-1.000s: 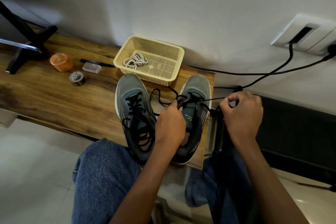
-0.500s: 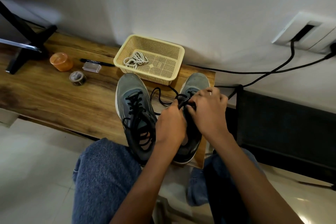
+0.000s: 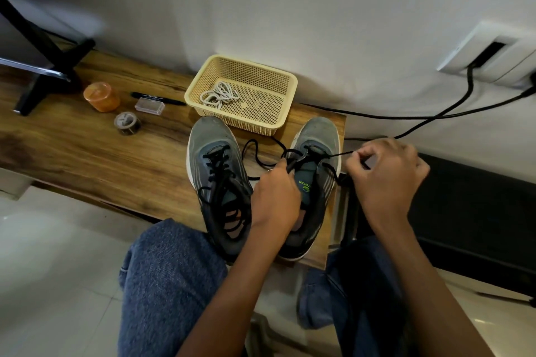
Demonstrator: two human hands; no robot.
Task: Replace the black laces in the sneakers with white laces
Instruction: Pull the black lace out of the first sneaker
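Two grey sneakers stand side by side on the wooden table (image 3: pixel 87 151). The left sneaker (image 3: pixel 216 171) is fully laced in black. The right sneaker (image 3: pixel 316 153) has most eyelets bare, and its black lace (image 3: pixel 256 153) loops loose on the table. My left hand (image 3: pixel 275 197) holds the right sneaker's tongue and lace at the upper edge. My right hand (image 3: pixel 385 177) is off the sneaker's right side, pinching a taut strand of the black lace. White laces (image 3: pixel 219 95) lie bundled in a cream basket (image 3: pixel 287 87) behind the sneakers.
An orange jar (image 3: pixel 101 96), a tape roll (image 3: pixel 126 123), a small clear box (image 3: pixel 149 106) and a black pen (image 3: pixel 171 101) lie left of the basket. A black stand (image 3: pixel 43 66) is at the far left. Black cables (image 3: pixel 435 116) run from a wall socket at right. My knees are below the table edge.
My right hand went in to the right sneaker's eyelets, then pulled out to the right again with a strand of black lace. My left hand stayed on the sneaker.
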